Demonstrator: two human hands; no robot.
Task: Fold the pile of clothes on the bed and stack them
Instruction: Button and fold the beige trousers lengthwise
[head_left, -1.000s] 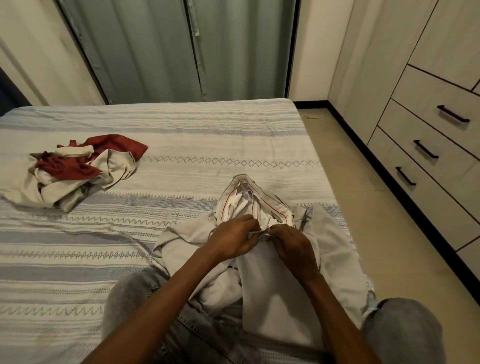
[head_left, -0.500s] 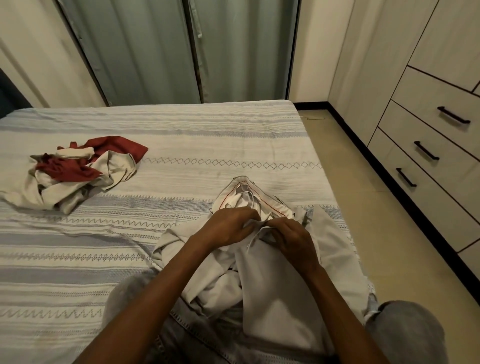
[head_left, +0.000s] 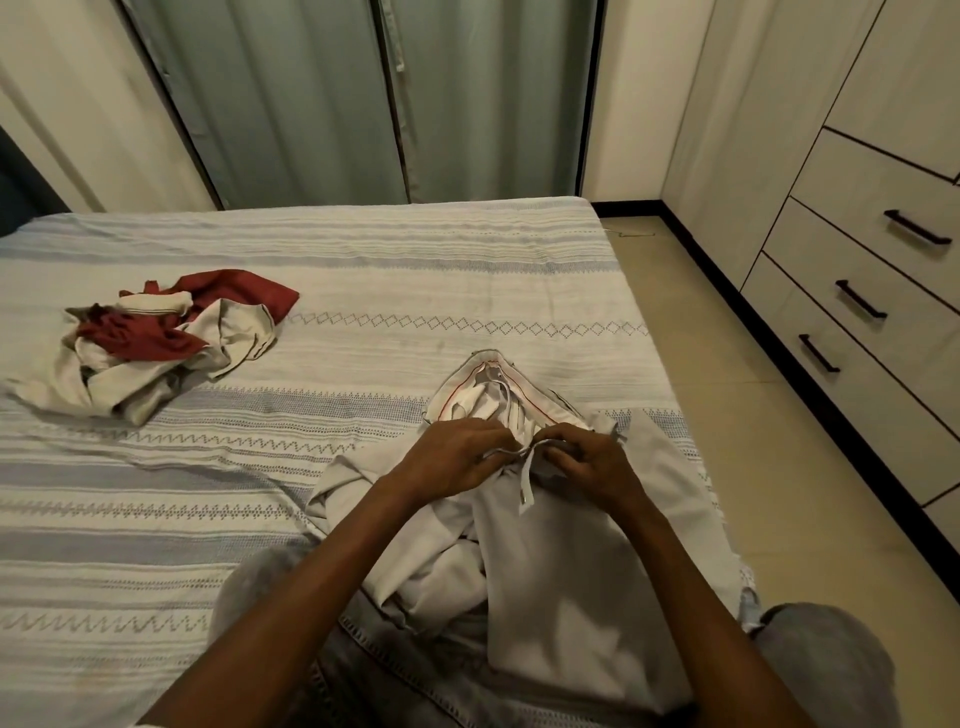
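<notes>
Bare bedspread (head_left: 415, 291) between pile (head_left: 150, 343) and garment (head_left: 561, 561)

Dim, warm indoor light, seemingly from above and behind the camera, with no glare anywhere. Soft shadows under both forearms, falling across the pale garment (head_left: 561, 582) on the lap. Darkest at the bottom edge and the upper left corner. Curtains (head_left: 363, 98) a muted grey-green, no daylight through them. Wide-angle bend along the drawers (head_left: 872, 270) and the floor's dark skirting at right. Mostly sharp; slight softness at the frame's lower corners.
</notes>
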